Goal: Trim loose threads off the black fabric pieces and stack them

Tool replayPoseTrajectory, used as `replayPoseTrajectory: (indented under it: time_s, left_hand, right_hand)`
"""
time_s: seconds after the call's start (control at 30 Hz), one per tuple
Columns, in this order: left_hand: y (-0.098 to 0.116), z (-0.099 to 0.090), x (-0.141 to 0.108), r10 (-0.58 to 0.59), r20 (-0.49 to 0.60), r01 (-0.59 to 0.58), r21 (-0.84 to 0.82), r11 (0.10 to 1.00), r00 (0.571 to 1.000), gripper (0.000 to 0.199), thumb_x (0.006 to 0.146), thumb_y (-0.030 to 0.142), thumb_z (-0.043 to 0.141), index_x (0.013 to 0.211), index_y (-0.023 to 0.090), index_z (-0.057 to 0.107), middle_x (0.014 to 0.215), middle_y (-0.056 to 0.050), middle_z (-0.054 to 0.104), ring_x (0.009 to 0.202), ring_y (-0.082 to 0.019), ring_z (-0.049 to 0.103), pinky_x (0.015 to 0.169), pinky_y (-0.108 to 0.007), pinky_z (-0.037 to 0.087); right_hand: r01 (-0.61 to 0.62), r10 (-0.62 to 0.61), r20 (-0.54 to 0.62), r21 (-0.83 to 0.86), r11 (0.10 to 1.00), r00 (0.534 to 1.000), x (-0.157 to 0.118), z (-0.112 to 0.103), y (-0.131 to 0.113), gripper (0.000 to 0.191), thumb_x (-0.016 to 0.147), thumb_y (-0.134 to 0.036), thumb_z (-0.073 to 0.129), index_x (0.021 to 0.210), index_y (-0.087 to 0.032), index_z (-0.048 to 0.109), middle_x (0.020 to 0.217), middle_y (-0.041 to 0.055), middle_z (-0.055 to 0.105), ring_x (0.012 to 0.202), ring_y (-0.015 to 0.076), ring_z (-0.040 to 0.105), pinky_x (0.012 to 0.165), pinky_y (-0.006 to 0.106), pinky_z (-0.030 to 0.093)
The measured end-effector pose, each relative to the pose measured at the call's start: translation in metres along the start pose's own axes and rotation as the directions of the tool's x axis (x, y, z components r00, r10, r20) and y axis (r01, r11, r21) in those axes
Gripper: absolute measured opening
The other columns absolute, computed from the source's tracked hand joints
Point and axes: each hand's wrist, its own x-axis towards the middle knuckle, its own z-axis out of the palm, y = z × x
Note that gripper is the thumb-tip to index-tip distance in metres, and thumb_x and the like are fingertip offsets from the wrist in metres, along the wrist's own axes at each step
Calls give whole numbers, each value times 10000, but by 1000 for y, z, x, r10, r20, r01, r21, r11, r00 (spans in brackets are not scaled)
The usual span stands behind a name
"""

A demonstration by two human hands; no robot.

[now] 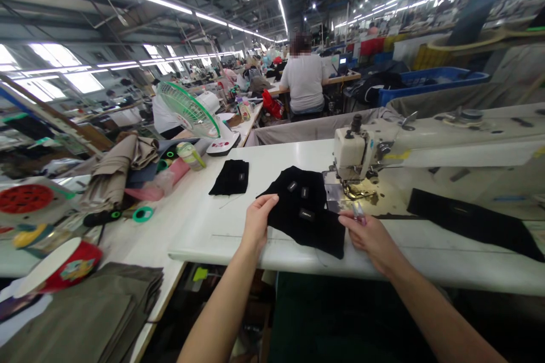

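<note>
Left hand [256, 222] pinching black cloth [304, 221], right hand [371, 242] clenched on small snips [358, 212], sewing machine [353, 153] just beyond

Tags [306, 215] on blk fabric [315, 235]: nothing legible.

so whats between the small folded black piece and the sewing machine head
In the head view, the larger black fabric piece with three small labels lies between the folded black piece and the sewing machine head.
</note>
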Motion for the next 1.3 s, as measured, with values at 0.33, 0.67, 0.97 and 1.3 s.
replayPoseTrajectory:
  time_s: [0.33,0.67,0.97,1.3]
  left_hand:
    - [3,-1,-2,6,15,-6,-4,1000,1000,234,590,311,861,740,163,759,640,-17,693,564,-125,592,565,-234,456]
    - [2,-6,0,12,-6,-12,15,1000,1000,272,582,326,869,770,156,768,677,-29,714,589,-129,598,569,-227,448]
    - [4,-6,7,11,2,-11,34,999,1000,323,542,352,890,766,154,769,662,-27,709,588,-133,591,583,-234,440]
    - [0,-11,20,-34,88,25,100,995,996,355,547,357,890,813,155,771,690,-49,719,597,-146,602,561,-230,443]
  right_hand:
    - [2,-2,19,-18,1000,1000,-3,-1,-3,489,591,-487,825,909,-175,622,446,-142,278,387,36,196,410,207,115]
    - [11,-11,5,-60,998,1000,-9,2,-10,460,546,-348,817,943,-175,664,633,-58,545,405,29,288,396,206,151]
    - [5,-3,37,-52,999,999,-8,3,-4,433,573,-355,811,938,-181,654,579,-84,497,390,28,274,388,203,150]
    - [2,1,50,-54,999,999,-6,2,0,456,575,-342,828,969,-181,663,665,-67,536,410,17,279,391,196,164]
